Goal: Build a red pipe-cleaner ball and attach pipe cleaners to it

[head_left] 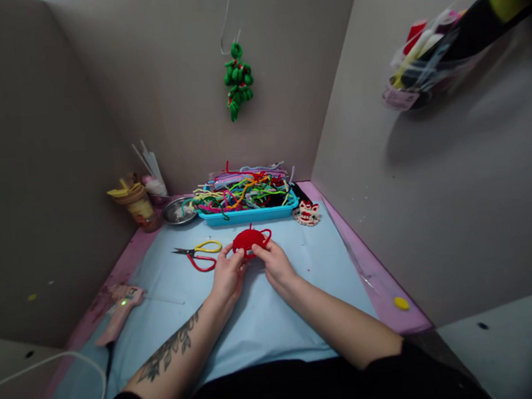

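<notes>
Your left hand [229, 272] and right hand [279, 266] are both occupied with one item, a rounded red chenille piece [247, 239]. It is held just above the blue sheet [318, 294] that covers most of the pink desk [393, 303], near the middle and in front of the tray. The fingers of your left hand grip its left side and those of your right hand its right side; both thumbs bear on the near face. A red strand loops out at the right of the piece and a short end stands up from its top.

Scissors [191, 252] with one yellow and one red handle lie open just beside your left hand. Farther left, a pink glue gun [121, 313] rests on its side, a green light showing on its body.

Beyond the piece stands a blue tray [249, 216] heaped with pipe cleaners [242, 192] in many colours. A round metal dish [169, 220] holding small pale bits sits at the tray's left; a cream-and-red ornament [307, 214] lies at its right front corner. A green ornament [238, 81] hangs before the back panel [166, 78]. A yellow disc [401, 303] lies near the desk's right edge.
</notes>
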### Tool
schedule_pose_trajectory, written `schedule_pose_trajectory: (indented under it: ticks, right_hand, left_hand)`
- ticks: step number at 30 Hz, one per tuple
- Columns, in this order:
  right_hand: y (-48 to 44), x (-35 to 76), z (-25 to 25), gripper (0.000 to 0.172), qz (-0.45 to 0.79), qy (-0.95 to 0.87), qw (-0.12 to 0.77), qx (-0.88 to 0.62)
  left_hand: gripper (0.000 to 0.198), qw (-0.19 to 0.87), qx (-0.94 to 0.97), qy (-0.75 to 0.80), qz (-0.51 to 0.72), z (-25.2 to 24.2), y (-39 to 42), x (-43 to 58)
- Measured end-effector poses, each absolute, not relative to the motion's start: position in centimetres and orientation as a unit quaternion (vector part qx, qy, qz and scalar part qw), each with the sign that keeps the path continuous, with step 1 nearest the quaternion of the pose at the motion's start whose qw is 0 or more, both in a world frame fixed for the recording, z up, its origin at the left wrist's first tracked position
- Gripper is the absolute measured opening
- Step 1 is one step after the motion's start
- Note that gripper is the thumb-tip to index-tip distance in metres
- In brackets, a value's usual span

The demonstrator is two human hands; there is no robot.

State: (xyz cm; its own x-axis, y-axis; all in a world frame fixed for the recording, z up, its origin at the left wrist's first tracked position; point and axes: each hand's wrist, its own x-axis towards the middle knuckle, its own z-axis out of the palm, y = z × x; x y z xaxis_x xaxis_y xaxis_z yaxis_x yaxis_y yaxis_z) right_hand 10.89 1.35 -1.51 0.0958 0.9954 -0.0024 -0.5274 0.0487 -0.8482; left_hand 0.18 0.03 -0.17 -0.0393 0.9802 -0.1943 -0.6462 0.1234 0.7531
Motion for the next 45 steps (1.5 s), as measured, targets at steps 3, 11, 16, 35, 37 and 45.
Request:
schedule_pose_trajectory:
  ticks: [3, 11, 16, 35, 37, 45]
  right_hand:
    - [1.2, 11.0, -1.3, 0.037, 0.591, -0.337, 0.636, -0.363]
    - [1.3, 12.6, -0.6, 0.036, 0.528, -0.463, 0.587, -0.403]
    - [1.5, 12.6, -1.0, 0.032, 0.501, -0.479, 0.578, -0.431]
    - [0.6, 11.1, -1.0, 0.017, 0.394, -0.491, 0.626, -0.46]
    - [0.6, 11.0, -1.1, 0.016, 0.399, -0.497, 0.62, -0.458]
    - [0.6, 10.5, -1.4, 0.013, 0.413, -0.492, 0.62, -0.451]
  left_hand:
    - [0.062, 0.654, 0.239, 0.343, 0.63, -0.1, 0.0, 0.1]
    - [0.067, 0.633, 0.24, 0.364, 0.64, 0.7, 0.5, -1.0]
    - [0.069, 0.612, 0.263, 0.384, 0.639, 0.9, 0.5, -1.0]
    - [0.062, 0.541, 0.309, 0.387, 0.68, 0.6, 0.4, -0.6]
    - [0.058, 0.529, 0.322, 0.39, 0.682, 0.6, 0.3, -0.5]
    - [0.054, 0.507, 0.326, 0.38, 0.702, 0.5, 0.6, -0.7]
